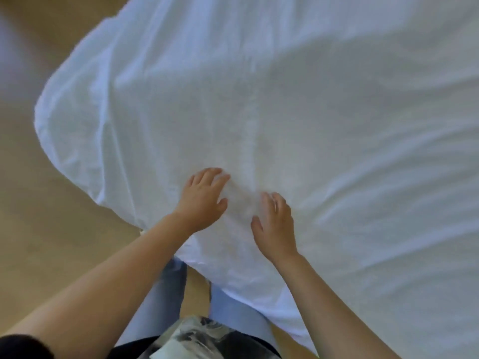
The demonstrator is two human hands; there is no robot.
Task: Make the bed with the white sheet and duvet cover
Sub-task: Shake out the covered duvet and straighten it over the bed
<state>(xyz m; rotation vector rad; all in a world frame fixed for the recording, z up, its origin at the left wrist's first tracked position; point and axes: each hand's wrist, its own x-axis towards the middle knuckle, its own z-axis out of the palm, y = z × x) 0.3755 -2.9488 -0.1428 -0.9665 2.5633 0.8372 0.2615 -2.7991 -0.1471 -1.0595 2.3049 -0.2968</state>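
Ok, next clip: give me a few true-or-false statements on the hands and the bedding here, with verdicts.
1. The left hand and the right hand both lie on the white sheet. True.
2. The left hand holds a pillow. False: it holds nothing.
3. The white sheet lies perfectly smooth. False: creases run across it.
4. The sheet's edge hangs over the tan floor. True.

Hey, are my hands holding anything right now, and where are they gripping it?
Nothing is held. The left hand and right hand rest open on the white fabric near its front edge.
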